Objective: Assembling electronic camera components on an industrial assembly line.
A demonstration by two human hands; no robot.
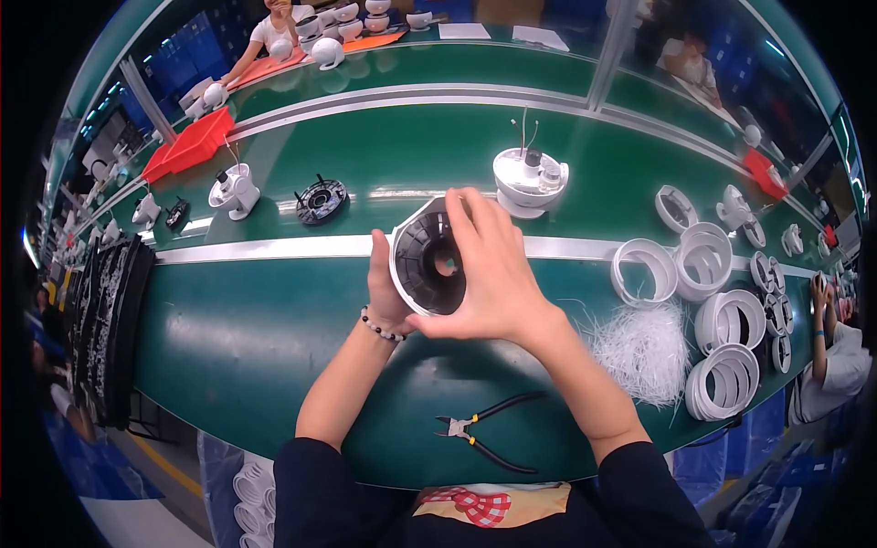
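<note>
Right hand (498, 274) clasping white-rimmed black housing (418, 265); left hand (388, 303) gripping too (fingers hidden behind).

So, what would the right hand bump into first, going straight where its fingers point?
Past the housing the right hand holds, probably the metal rail across the green surface, though depth is unclear.

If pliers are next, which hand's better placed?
Probably the right hand: the handles of the pliers point that way, and the left hand could support the round housing. Both hands are on it, so the right must let go first.
</note>
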